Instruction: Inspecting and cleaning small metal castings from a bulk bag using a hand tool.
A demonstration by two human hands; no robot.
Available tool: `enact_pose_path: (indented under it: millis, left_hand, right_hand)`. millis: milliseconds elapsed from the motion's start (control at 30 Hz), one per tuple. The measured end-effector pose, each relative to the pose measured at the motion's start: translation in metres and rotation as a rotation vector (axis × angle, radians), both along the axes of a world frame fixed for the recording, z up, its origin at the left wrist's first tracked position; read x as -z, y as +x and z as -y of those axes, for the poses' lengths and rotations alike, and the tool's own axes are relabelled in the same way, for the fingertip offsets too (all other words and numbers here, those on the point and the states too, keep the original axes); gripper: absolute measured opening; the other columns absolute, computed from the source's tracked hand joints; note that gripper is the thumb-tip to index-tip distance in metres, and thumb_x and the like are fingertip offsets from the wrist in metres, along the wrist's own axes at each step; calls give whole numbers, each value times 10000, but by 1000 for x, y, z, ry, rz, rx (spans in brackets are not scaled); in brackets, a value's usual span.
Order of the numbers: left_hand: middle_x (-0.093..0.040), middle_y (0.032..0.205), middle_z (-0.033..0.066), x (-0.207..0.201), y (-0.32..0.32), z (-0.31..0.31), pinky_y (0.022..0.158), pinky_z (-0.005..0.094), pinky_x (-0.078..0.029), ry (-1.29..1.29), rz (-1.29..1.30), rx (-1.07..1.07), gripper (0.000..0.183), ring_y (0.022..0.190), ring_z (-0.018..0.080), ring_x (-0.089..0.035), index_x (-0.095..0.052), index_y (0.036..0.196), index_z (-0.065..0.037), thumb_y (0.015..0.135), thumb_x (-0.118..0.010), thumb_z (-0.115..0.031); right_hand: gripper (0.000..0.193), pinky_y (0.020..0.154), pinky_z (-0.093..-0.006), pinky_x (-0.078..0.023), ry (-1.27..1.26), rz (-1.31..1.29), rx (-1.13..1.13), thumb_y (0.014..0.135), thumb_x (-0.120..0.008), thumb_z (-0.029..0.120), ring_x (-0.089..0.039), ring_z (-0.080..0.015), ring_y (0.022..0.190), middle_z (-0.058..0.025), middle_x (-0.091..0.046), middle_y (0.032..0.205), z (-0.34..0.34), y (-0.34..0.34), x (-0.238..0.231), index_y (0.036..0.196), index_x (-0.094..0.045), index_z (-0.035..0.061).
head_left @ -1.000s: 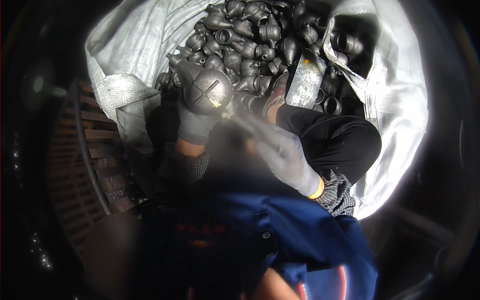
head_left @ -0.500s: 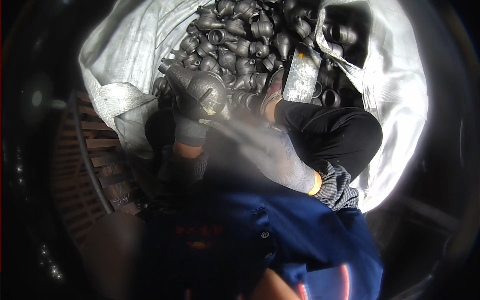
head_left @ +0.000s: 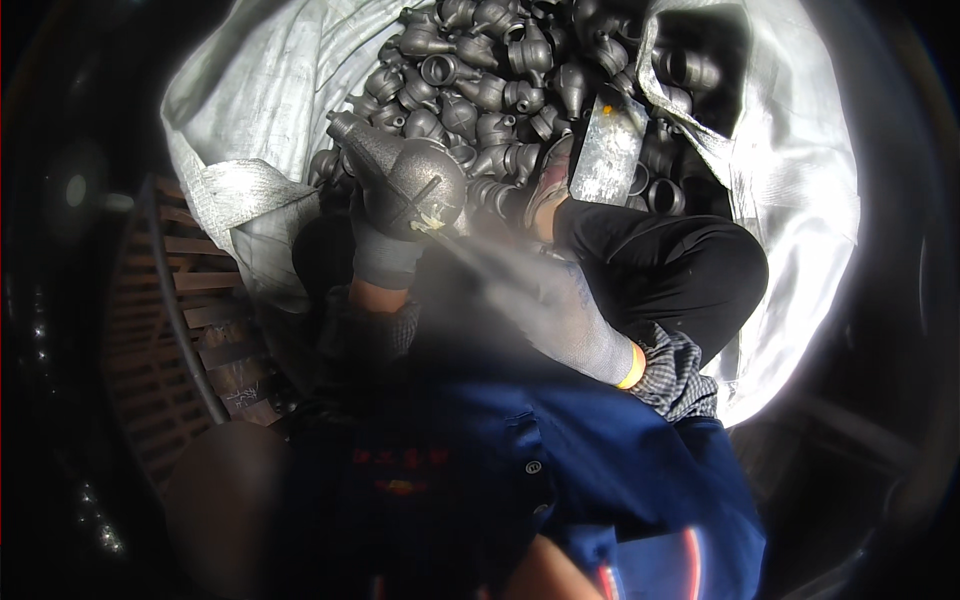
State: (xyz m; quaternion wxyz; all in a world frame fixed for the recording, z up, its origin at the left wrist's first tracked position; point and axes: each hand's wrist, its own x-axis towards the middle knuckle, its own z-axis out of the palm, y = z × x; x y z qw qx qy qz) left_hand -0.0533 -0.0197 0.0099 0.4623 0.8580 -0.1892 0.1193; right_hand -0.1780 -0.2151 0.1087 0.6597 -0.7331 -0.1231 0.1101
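Note:
My left hand (head_left: 383,255), in a grey knitted glove, holds a bulb-shaped dark grey metal casting (head_left: 430,178) from below. Its narrow neck tilts up to the left, and a raised cross marks its round side. A pale yellowish smear (head_left: 432,221) sits low on that round side. My right hand (head_left: 565,310), in a grey glove with an orange cuff, is closed around a thin flat-bladed tool (head_left: 460,246), whose tip meets the casting beside the smear. Blur and shadow hide the tool's handle and some of the right fingers.
Many similar castings (head_left: 460,115) are heaped in a large white woven sack (head_left: 270,90) ahead of me. A grey metal plate (head_left: 608,150) lies on the heap beside a shoe (head_left: 553,180). My bent knee (head_left: 710,260) is at the right, a rusty slatted rack (head_left: 205,285) at the left.
The casting has turned slightly in my left hand, so more of its raised cross shows. The tool's tip has moved a little up and to the right, closer to the smear.

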Motion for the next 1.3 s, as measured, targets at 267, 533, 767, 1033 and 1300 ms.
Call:
enact_pose_path:
  millis: [267,533,767,1033,1300]
  left_hand:
    - [-515,1195,153,13,3,-2,923,443,-471,1,65,-23,560,1091,272,-544,-372,1308,-57,946,-359,-485]
    - [-482,1242,80,-8,-3,-4,985,342,-416,305,84,-16,427,1168,188,-473,-423,1285,-58,913,-471,-263]
    - [-469,1267,88,1,-5,-2,1003,339,-399,-442,-220,89,445,1192,183,-450,-416,1294,-55,911,-475,-273]
    - [-512,1195,142,-14,-6,-7,914,418,-482,510,292,-66,470,1066,250,-550,-382,1306,-71,976,-326,-402]
    - [-526,1177,115,-1,-3,-8,941,441,-449,247,177,-42,462,1080,249,-536,-402,1292,-90,975,-315,-414]
  right_hand:
    - [411,779,-258,-483,57,-58,14,864,-539,75,-602,-100,865,-156,-644,1074,-2,-3,5,1266,-498,0]
    - [409,727,-238,-472,171,-85,53,869,-531,81,-560,-73,780,-85,-654,914,-2,-6,9,1270,-502,6]
    - [406,647,-220,-449,205,-196,26,882,-511,119,-511,-49,697,-47,-624,806,0,-8,11,1269,-500,-5]
    - [388,680,-219,-457,155,-135,-30,895,-501,134,-553,-52,754,-61,-636,790,6,-8,8,1260,-513,3]
    - [401,694,-241,-466,80,-265,19,887,-509,135,-564,-68,759,-72,-646,795,13,-7,-3,1267,-508,10]
